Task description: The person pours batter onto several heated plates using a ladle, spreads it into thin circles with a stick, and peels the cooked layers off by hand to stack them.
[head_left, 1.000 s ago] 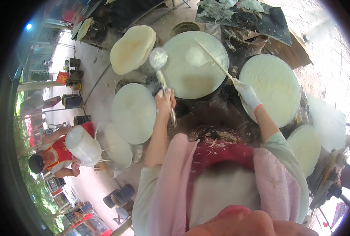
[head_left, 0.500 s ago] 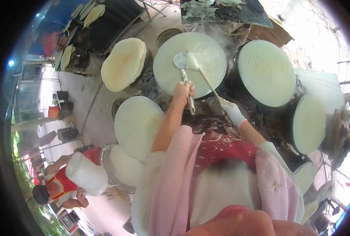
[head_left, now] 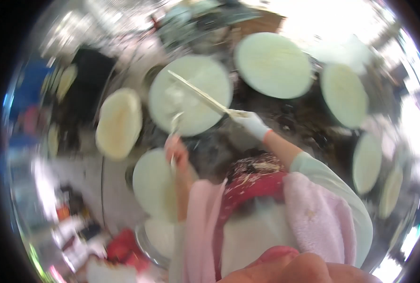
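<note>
Batter (head_left: 177,95) on the upper-centre disc (head_left: 213,78) could streak if your right hand (head_left: 252,123), gripping the stick (head_left: 199,92), presses it unevenly; your left hand (head_left: 177,152) grips a blurred handle (head_left: 175,123).

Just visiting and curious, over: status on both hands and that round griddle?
Left hand: gripping ladle. Right hand, gloved: gripping stick. Round griddle: pale, stick partly blocking view.
</note>
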